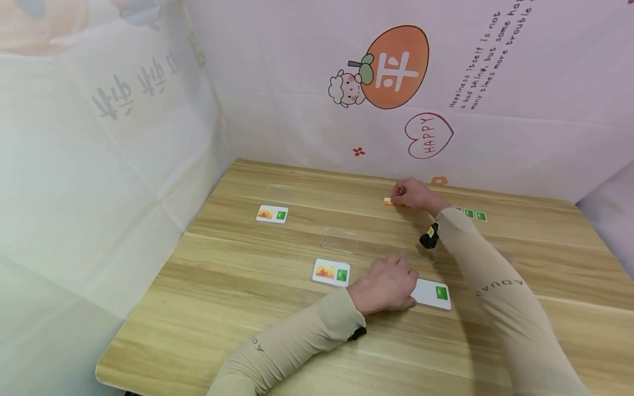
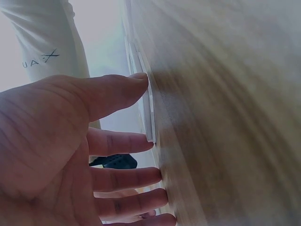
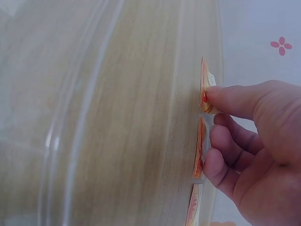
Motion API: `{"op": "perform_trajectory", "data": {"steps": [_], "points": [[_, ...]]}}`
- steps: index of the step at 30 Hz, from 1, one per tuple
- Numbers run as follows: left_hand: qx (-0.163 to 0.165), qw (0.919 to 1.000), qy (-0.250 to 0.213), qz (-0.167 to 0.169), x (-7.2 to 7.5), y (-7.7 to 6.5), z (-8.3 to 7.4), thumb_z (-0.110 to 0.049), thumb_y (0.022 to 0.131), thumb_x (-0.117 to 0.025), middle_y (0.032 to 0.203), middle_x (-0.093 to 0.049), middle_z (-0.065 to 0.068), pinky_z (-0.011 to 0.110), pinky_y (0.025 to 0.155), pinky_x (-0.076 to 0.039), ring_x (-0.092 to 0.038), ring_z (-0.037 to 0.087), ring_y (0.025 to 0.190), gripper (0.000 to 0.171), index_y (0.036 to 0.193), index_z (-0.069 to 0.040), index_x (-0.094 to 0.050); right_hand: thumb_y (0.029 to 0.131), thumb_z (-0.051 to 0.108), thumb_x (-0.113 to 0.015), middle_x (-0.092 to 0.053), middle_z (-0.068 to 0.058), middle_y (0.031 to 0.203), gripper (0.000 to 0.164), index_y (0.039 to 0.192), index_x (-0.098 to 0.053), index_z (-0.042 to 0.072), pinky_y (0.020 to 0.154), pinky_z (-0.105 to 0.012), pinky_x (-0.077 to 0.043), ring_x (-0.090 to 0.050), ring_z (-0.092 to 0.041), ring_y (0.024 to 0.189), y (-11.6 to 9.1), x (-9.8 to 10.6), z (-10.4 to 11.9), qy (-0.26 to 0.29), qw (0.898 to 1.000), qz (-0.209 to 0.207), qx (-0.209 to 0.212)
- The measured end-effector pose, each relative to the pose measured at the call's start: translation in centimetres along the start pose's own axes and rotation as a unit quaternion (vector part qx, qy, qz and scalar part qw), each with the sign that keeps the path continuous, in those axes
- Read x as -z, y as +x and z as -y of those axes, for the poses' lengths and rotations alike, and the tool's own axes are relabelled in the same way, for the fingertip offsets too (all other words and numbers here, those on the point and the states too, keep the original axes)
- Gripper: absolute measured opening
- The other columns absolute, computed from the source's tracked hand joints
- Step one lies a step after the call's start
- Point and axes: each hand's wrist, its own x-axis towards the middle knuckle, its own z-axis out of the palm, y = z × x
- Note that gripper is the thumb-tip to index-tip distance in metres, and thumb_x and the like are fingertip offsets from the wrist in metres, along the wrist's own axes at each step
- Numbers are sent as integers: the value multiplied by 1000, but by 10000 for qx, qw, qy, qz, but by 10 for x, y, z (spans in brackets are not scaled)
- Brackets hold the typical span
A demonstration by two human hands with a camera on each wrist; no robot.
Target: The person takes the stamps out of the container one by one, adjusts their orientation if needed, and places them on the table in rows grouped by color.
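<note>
My right hand [image 1: 416,193] is at the back of the table, thumb and index finger pinching a small orange printed paper piece [image 3: 205,89]. Two more orange pieces [image 3: 199,148] lie in line beside it, partly behind the curled fingers in the right wrist view. Nearer the front, my left hand [image 1: 388,281] holds the left end of a white card [image 1: 430,292] down on the table. Its thumb and index fingertip sit at the card's edges, the other fingers reaching to the tabletop. The card bears a green square picture [image 1: 441,292] on its right end.
Two finished-looking white cards, one near [image 1: 331,273] and one farther left [image 1: 272,214], each carry an orange and a green picture. Clear plastic sheets [image 1: 339,241] lie about the middle. Small green pieces [image 1: 481,216] form a row behind the right forearm. A printed cloth [image 1: 307,99] walls the back.
</note>
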Motion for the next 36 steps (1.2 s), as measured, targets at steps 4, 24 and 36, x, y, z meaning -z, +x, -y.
{"op": "perform_trajectory", "data": {"steps": [4,24,36], "points": [[7,10000,-15,2,0,0,-1,-62,90,-56,117,-56,-5,27,72,-48,-48,12,103,46,123,-30,-60,91,17,-68,-62,-7,83,14,91,-64,4,60,-29,-42,-52,-19,72,1,-1,0,-1,10000,5,-77],[23,9999,-79,72,-2,1,-1,-62,91,-56,123,-55,-4,28,76,-49,-48,13,105,48,126,-29,-59,93,15,-65,-67,-12,90,12,94,-65,3,64,-30,-43,-55,-21,76,-6,2,5,-90,9999,-40,62],[-9,9999,-90,81,1,1,-2,-61,91,-56,122,-56,-3,30,77,-50,-49,14,107,48,126,-29,-59,92,13,-65,-64,-5,79,10,90,-63,4,63,-30,-41,-52,-16,69,-16,8,5,-194,9987,-200,426]]}}
